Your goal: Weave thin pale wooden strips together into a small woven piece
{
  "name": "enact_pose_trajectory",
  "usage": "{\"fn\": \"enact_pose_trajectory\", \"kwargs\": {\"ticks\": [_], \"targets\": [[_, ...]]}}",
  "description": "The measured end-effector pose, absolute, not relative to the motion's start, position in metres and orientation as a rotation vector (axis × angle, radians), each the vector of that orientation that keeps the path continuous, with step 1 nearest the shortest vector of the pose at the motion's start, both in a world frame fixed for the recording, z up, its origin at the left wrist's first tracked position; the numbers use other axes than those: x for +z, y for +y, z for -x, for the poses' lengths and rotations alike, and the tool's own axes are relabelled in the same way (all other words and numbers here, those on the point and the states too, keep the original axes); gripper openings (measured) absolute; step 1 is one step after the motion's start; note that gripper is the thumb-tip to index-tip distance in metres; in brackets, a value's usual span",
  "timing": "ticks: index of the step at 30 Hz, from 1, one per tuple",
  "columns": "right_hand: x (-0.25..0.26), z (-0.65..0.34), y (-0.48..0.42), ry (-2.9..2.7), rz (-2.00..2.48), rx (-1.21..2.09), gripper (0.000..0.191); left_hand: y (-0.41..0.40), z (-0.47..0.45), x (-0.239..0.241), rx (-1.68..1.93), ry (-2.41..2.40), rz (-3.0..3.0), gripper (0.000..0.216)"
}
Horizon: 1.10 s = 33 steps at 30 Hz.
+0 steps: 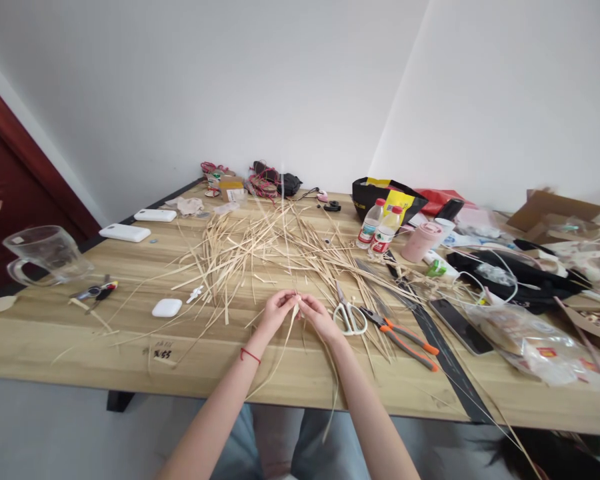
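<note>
My left hand [277, 311] and my right hand [319, 317] meet near the front middle of the wooden table. Both have their fingertips pinched together on pale, flat straw strips [283, 350]. One strip trails from the pinch toward the table's front edge on the left. Another strip [335, 380] hangs over the edge below my right wrist. The exact crossing of the strips is hidden by my fingers. White-handled scissors [350, 319] lie just right of my right hand. Beside them are pliers [405, 341] with orange and black handles. A loose pile of straw strips [250, 243] spreads beyond my hands.
On the left are a glass jug [47, 253], white power banks [125, 232] and a white earphone case [167, 307]. To the right stand two bottles [385, 230] and a pink cup [422, 241]. A phone [461, 325] and a plastic bag [535, 343] lie farther right.
</note>
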State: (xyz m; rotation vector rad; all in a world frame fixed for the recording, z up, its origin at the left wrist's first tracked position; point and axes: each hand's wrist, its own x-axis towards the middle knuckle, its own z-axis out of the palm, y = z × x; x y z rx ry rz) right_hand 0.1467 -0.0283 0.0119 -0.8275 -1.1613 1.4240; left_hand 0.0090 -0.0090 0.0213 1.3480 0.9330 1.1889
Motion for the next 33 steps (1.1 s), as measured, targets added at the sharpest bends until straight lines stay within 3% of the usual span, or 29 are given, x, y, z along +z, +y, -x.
{"fn": "enact_pose_trajectory", "kwargs": {"ticks": [9,17,23,33], "targets": [[0.011,-0.144,-0.031,-1.162,0.827,1.492,0.038,-0.006,-0.008,0.021,1.259,0.967,-1.419,0.029],[0.009,-0.141,-0.029,-1.113,0.858,1.373,0.03,-0.008,-0.009,0.018,1.251,0.948,-1.504,0.026],[0.002,-0.144,-0.022,-1.082,0.862,1.221,0.032,-0.015,-0.014,0.02,1.16,0.861,-1.57,0.041],[-0.013,-0.14,-0.016,-0.963,0.874,1.28,0.032,-0.016,-0.017,0.02,1.167,0.817,-1.495,0.051]]}}
